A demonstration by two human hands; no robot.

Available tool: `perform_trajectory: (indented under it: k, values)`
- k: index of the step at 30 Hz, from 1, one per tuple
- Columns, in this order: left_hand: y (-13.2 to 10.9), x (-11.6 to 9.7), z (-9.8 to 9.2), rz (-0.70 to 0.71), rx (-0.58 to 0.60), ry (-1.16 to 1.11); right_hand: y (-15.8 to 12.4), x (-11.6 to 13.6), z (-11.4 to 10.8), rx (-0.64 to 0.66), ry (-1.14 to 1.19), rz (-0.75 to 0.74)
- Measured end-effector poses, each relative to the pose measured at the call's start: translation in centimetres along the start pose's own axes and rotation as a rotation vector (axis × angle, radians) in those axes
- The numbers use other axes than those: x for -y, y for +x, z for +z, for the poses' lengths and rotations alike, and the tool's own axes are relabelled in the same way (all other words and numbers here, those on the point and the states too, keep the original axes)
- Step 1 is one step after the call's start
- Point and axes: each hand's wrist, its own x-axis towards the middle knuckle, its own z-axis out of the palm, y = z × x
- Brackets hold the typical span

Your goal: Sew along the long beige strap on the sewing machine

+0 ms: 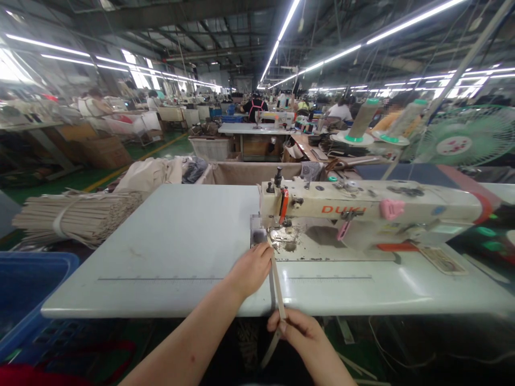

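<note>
A narrow beige fabric strip (277, 284) runs from the needle area of the white sewing machine (362, 214) back over the table's front edge. My left hand (251, 268) rests on the table with fingers curled against the strip's upper part, just before the presser foot. My right hand (300, 329) pinches the strip's lower part below the table edge; the strip's tail hangs down past it.
The grey-white table (173, 252) spreads to the left. A tied bundle of beige strips (76, 217) lies off its left edge above a blue bin (28, 289). Thread cones (362, 120) and a green fan (469, 136) stand behind the machine. Other workers sit far back.
</note>
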Motion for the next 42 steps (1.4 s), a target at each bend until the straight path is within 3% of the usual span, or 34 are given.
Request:
perform_trajectory:
  k: [4, 10, 28, 42]
  values:
    - [0.1, -0.1, -0.1, -0.002, 0.01, 0.007, 0.3, 0.2, 0.6, 0.011, 0.151, 0.087]
    - [0.2, -0.2, -0.6, -0.001, 0.048, -0.014, -0.3, 0.4, 0.5, 0.006, 0.139, 0.129]
    - [0.1, 0.1, -0.4, -0.004, 0.028, -0.027, -1.4, 0.4, 0.1, 0.033, 0.085, 0.112]
    - [0.2, 0.6, 0.3, 0.017, 0.013, -0.029, -1.0, 0.0, 0.1, -0.052, 0.108, 0.131]
